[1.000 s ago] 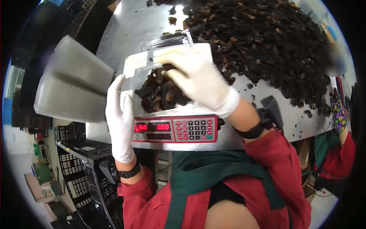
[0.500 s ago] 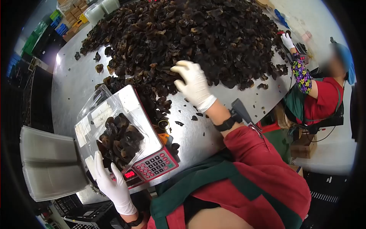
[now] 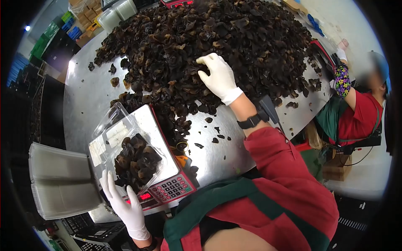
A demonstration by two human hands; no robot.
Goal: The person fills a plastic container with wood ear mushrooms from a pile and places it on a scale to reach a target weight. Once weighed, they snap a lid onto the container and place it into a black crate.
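Dark wood ear mushrooms form a large heap on the metal table. Over the near side of this heap is my white-gloved right hand, its thumb and fingers apart and slightly bent, with nothing visible between them. A clear plastic box with its lid raised rests on a digital scale, and a portion of wood ear mushrooms fills its near part. My left hand, also gloved, lies at the box's near left edge with thumb and fingers spread. The scale's red display is lit.
Stacked clear plastic boxes stand left of the scale. Mushroom scraps and an orange item lie to its right. Across the table, a co-worker in a blue cap stands by another scale. More boxes stand at the back.
My right hand has moved farther over the heap. My left hand stays beside the box. The co-worker's gloved hand has shifted away from the heap's edge, and the whole view has moved slightly.
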